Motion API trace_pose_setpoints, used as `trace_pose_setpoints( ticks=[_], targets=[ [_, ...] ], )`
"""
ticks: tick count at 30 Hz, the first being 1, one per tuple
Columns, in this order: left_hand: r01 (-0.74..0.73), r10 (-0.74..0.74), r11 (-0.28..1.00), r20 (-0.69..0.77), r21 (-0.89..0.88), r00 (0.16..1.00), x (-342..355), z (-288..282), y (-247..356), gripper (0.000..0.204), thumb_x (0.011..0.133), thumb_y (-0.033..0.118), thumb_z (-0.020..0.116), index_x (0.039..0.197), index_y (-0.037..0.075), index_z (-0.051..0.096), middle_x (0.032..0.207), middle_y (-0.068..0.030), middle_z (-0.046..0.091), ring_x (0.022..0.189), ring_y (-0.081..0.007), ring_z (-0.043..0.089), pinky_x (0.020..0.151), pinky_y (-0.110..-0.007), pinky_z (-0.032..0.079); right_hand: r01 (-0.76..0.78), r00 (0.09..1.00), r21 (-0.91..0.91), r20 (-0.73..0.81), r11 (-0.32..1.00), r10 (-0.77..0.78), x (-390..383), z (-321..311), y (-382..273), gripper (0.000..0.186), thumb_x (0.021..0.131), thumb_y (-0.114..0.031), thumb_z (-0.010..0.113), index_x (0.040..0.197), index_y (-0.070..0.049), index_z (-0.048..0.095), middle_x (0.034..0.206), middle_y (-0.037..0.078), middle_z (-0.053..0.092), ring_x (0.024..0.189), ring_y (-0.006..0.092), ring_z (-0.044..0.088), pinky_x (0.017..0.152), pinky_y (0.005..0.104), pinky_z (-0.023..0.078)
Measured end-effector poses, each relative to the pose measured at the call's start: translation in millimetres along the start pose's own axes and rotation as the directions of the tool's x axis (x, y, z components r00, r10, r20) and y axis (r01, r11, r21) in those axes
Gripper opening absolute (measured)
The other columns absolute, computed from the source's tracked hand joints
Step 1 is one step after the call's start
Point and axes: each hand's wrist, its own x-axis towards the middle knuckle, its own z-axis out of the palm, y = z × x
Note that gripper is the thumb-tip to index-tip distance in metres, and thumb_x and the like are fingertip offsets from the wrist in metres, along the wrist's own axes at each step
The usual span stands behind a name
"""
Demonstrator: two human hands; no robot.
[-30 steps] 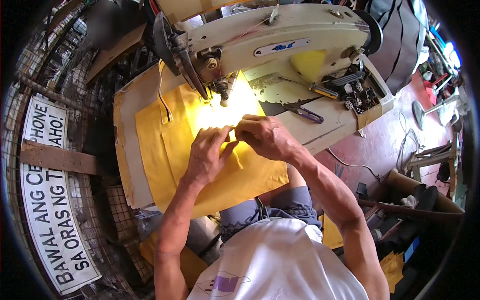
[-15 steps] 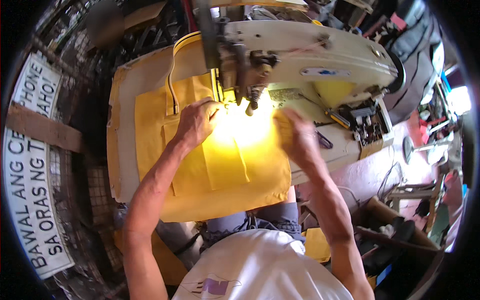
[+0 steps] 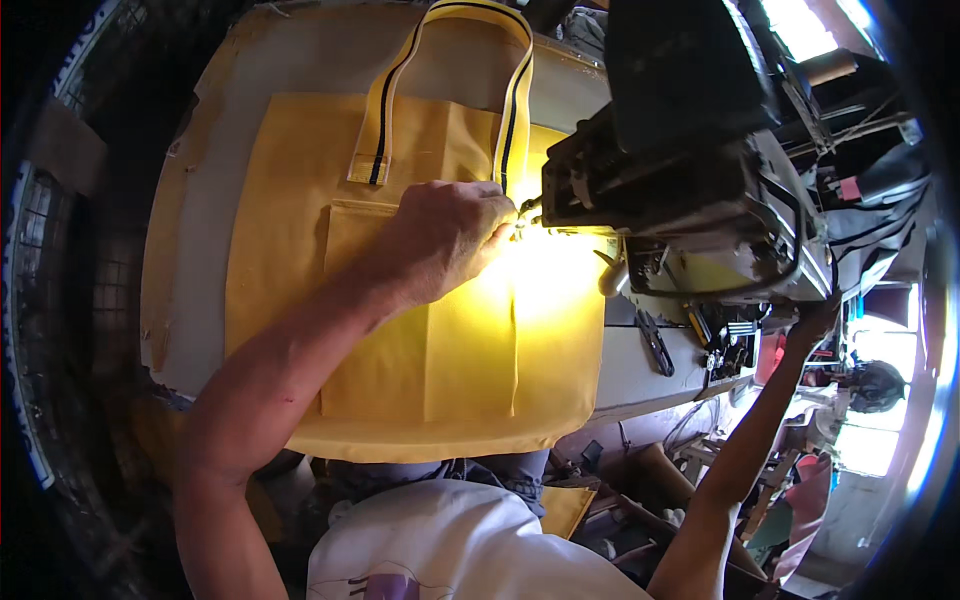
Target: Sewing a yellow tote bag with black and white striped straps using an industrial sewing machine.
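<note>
Left hand: Mine (image 3: 450, 235) rests on the yellow cloth, fingers curled in beside the needle area; whether they pinch the strap or only press it down, I cannot tell.
Right hand: Mine (image 3: 815, 322) is stretched out to the far end of the machine (image 3: 690, 110), small and dark in view; whether it grasps anything, I cannot tell.
Cloth: The yellow piece (image 3: 370, 340) lies spread on the table (image 3: 195, 220), in front of me and partly under the machine's head. A panel (image 3: 375, 375) shows on its face, my left forearm crossing above.
Strap: A striped loop (image 3: 385, 105), pale with a dark centre line, arches past the cloth's upper edge; its left end lies flat on the cloth, its right end runs down to my left hand.
Light: A bright yellow glow washes out the cloth just beside my fingertips.
Lettering: Part of a white sign (image 3: 85, 45) with blue-looking letters stands at the upper left, cut by the curved rim.
Shirt: My white shirt (image 3: 460, 535) bears a purple print (image 3: 390, 586) with thin lines, cropped by the lower edge.
Tools: Dark snips (image 3: 655, 345) lie on the table to the right of the cloth, near a cluster of small parts (image 3: 735, 355).
</note>
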Motion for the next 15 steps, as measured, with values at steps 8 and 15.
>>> trace_pose_setpoints(
  ticks=[8, 15],
  targets=[
    [-0.049, 0.051, 0.999, -0.106, 0.018, 0.993, -2.9, 5.7, -3.5, 0.005, 0.083, 0.010, 0.070, 0.085, 0.007, 0.067, 0.079, -0.0083, 0.067, 0.074, -0.0284, 0.069, 0.067, -0.040, 0.056, 0.578, 0.816, -0.345, 0.268, 0.740, -0.512, 38.4, -18.9, -1.6, 0.048, 0.105, -0.018, 0.039, 0.147, 0.004, 0.043, 0.149, 0.023, 0.047, 0.139, 0.0342, 0.045, 0.118, 0.0437, 0.031],
    [-0.086, 0.082, 0.996, -0.131, -0.028, 0.988, -3.0, 3.3, -3.5, 0.005, 0.084, 0.010, 0.069, 0.086, 0.006, 0.066, 0.080, -0.0091, 0.066, 0.074, -0.0284, 0.069, 0.066, -0.040, 0.056, 0.603, 0.794, -0.457, 0.265, 0.654, -0.547, 81.0, -21.1, 73.9, 0.061, 0.083, 0.008, 0.062, 0.142, 0.001, 0.050, 0.139, 0.018, 0.059, 0.127, 0.0293, 0.059, 0.110, 0.0389, 0.044]
  ],
)
